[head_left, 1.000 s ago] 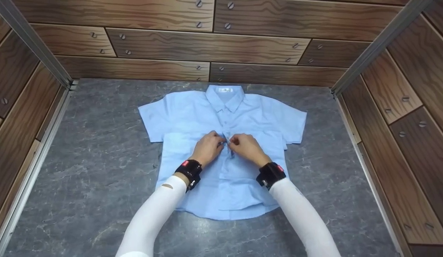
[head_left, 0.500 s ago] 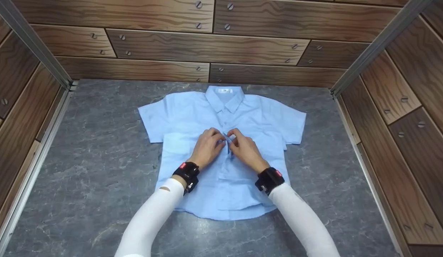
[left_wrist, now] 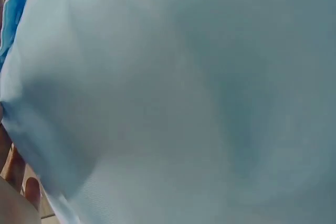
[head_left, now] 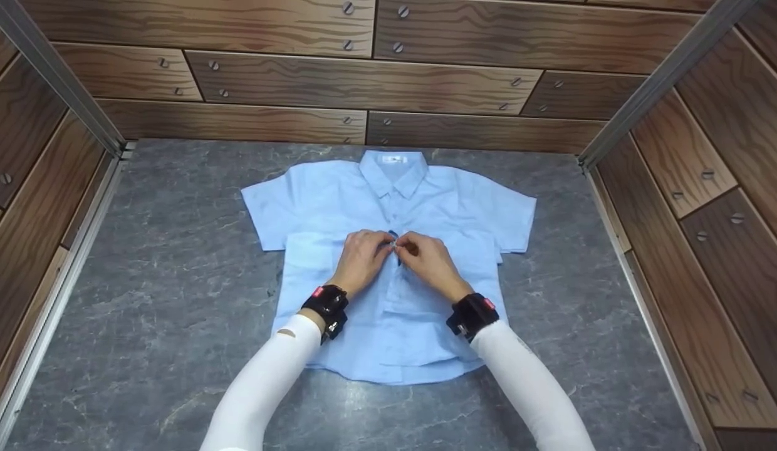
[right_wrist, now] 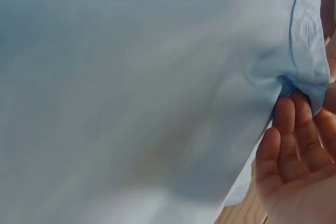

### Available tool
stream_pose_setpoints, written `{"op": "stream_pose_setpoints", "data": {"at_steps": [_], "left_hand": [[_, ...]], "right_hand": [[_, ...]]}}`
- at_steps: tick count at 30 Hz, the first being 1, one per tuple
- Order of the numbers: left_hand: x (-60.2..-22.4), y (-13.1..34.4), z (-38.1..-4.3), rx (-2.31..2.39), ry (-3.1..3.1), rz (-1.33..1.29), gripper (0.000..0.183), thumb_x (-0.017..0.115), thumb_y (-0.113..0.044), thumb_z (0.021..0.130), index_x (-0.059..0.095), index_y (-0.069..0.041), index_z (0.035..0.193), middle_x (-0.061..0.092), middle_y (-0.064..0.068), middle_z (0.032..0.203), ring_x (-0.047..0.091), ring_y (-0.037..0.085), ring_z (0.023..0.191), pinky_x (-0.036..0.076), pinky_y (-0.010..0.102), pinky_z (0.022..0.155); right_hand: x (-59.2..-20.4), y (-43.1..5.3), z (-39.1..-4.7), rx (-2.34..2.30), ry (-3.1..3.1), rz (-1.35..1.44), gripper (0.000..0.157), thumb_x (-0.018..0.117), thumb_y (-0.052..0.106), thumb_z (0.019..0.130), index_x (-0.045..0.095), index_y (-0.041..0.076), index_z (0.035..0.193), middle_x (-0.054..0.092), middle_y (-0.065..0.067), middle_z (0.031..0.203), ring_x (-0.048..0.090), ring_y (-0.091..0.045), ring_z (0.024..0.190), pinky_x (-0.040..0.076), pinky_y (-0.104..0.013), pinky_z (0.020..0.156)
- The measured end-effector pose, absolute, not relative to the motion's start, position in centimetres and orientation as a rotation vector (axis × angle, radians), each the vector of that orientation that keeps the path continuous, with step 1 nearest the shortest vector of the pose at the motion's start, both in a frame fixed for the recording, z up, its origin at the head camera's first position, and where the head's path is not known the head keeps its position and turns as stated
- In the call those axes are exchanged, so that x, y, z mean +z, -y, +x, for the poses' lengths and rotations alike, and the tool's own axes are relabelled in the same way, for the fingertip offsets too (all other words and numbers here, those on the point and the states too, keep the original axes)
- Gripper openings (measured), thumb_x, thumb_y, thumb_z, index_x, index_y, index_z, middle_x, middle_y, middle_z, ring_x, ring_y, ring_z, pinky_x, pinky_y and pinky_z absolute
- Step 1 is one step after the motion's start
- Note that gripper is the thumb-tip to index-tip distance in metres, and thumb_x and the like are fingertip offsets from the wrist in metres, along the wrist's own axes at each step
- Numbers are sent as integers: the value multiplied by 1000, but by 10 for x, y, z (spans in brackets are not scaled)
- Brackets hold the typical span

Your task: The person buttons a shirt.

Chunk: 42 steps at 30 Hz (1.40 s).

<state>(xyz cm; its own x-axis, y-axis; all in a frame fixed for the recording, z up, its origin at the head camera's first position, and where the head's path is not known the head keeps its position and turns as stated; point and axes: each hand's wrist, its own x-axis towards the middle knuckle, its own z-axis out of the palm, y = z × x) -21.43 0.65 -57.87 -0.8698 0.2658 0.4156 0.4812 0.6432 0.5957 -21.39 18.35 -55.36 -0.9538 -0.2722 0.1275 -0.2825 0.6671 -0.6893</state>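
Note:
A light blue short-sleeved button-up shirt (head_left: 344,194) lies front side up, its collar (head_left: 395,178) pointing away from me. At mid-chest my left hand (head_left: 362,260) pinches the front opening between thumb and index finger. From the other side my right hand (head_left: 431,262) pinches the same spot, so the fingertips nearly meet. In the right wrist view, fingers (right_wrist: 304,129) hold the placket (right_wrist: 307,30), where a stitched buttonhole shows. Cloth fills most of the left wrist view, leaving only part of the left hand (left_wrist: 21,192) at its edge. Whatever lies between the fingertips is hidden.
The shirt rests on a grey marbled tabletop (head_left: 175,300). Wood-patterned panels (head_left: 363,81) stand behind and on both sides, with metal rails (head_left: 69,263) along the side edges. Each wrist wears a black strapped camera (head_left: 329,308).
Both hands stay at the shirt's front opening. My right index finger, raised half a second ago, has come down toward the thumb, and the two hands' fingertips have drawn closer together.

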Motion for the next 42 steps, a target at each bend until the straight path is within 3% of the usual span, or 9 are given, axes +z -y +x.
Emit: {"op": "stream_pose_setpoints", "data": {"at_steps": [9, 15, 20, 28, 33, 42], "left_hand": [[-583, -6, -215, -1261, 2619, -422, 18, 70, -28, 88, 76, -18, 102, 68, -2, 111, 57, 21, 111, 32, 48, 97], [-585, -3, -218, -1435, 2606, -359, 14, 70, -28, 88, 77, -22, 99, 72, -8, 103, 62, 15, 104, 39, 39, 96], [-585, -1, -218, -1493, 2654, -343, 15, 69, -27, 89, 77, -22, 100, 72, -6, 102, 64, 15, 104, 42, 38, 95], [-586, -3, -219, -1462, 2779, -358, 15, 66, -29, 90, 76, -22, 100, 69, -4, 105, 60, 19, 106, 28, 47, 100], [-587, -4, -218, -1455, 2812, -367, 14, 64, -27, 91, 75, -22, 98, 66, -2, 106, 56, 19, 108, 21, 50, 103], [-586, -8, -217, -1383, 2847, -362, 14, 63, -25, 90, 75, -20, 95, 63, 0, 105, 54, 24, 107, 21, 51, 101]], "right_hand": [[-557, -186, -214, 1285, 2822, 436, 7, 64, 23, 94, 69, 18, 95, 68, 6, 84, 61, -9, 76, 48, -27, 71], [-559, -187, -214, 1293, 2816, 429, 7, 64, 19, 92, 67, 16, 97, 68, 3, 83, 61, -11, 77, 48, -27, 71], [-560, -189, -212, 1269, 2858, 307, 25, 68, 19, 89, 58, 12, 110, 68, 1, 83, 62, -13, 74, 48, -29, 67], [-564, -195, -213, 1250, 2921, 202, 13, 65, 23, 91, 70, 12, 94, 68, 1, 77, 61, -10, 67, 46, -25, 62], [-563, -197, -213, 1337, 2916, 228, 13, 61, 20, 93, 70, 11, 94, 68, 1, 77, 60, -10, 68, 47, -25, 62], [-561, -194, -212, 1361, 2942, 268, 16, 58, 18, 94, 68, 9, 101, 66, 0, 80, 58, -11, 70, 46, -26, 65]]}}
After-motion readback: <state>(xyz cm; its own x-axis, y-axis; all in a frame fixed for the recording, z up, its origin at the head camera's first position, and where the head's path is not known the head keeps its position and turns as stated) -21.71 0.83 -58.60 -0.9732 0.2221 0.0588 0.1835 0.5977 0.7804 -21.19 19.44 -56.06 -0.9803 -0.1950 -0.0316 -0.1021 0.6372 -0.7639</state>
